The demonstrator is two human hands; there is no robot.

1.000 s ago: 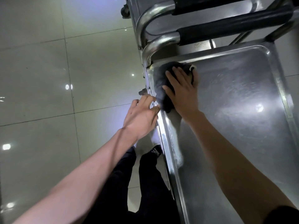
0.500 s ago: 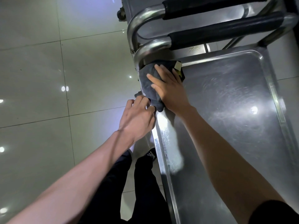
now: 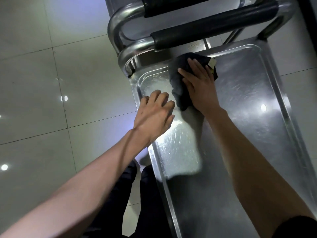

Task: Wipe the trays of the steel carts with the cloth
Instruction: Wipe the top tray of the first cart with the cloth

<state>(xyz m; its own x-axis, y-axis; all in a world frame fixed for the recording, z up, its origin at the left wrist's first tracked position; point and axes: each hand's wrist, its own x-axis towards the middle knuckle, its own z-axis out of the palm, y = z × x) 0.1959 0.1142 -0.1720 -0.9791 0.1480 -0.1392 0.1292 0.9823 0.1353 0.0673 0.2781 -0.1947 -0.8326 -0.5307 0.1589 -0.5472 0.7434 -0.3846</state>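
On the top tray [image 3: 248,107] of the steel cart, near its far-left corner, lies the dark cloth [image 3: 178,83], bunched, w/ a pale tag at its far-right edge. Right hand [image 3: 199,86] lies flat on it, fingers straight and spread, pressing it to the steel; most of the cloth is hidden under the palm. Left hand [image 3: 154,114] sits at the tray's left rim beside the cloth, fingers bent w/ tips on the metal, gripping nothing; can't tell if it touches the cloth. Two padded handles [image 3: 214,28] cross beyond the tray, the far one cut off by the frame top. Tray's near end and right edge run out of frame. Glare blurs the steel btwn the forearms. Dark trousers and one shoe show below the left arm, over the tiled floor [image 3: 42,83].
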